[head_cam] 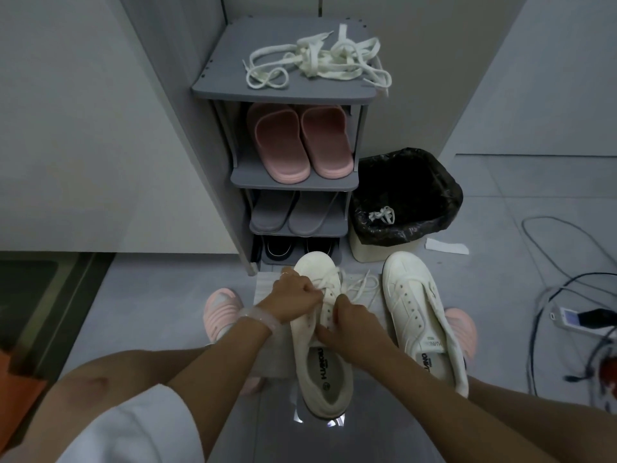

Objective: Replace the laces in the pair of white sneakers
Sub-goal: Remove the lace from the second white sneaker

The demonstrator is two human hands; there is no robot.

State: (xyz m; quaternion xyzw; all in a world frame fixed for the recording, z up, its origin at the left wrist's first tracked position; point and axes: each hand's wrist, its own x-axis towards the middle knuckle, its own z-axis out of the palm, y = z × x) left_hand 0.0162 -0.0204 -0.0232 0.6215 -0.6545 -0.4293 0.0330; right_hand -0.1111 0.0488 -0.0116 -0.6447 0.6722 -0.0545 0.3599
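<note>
Two white sneakers lie on the grey floor. The left sneaker is under both hands, toe pointing away. My left hand grips its lace near the toe-side eyelets, fingers curled. My right hand pinches at the eyelets on the shoe's right side. The lace's loose end trails to the right of the shoe. The right sneaker lies alongside with bare eyelets and no lace. A tangle of white laces lies on top of the grey shoe rack.
The rack holds pink slippers, grey slippers and dark shoes. A bin with a black liner stands to its right, a lace inside. Cables and a power strip lie at the right. My pink-slippered feet flank the sneakers.
</note>
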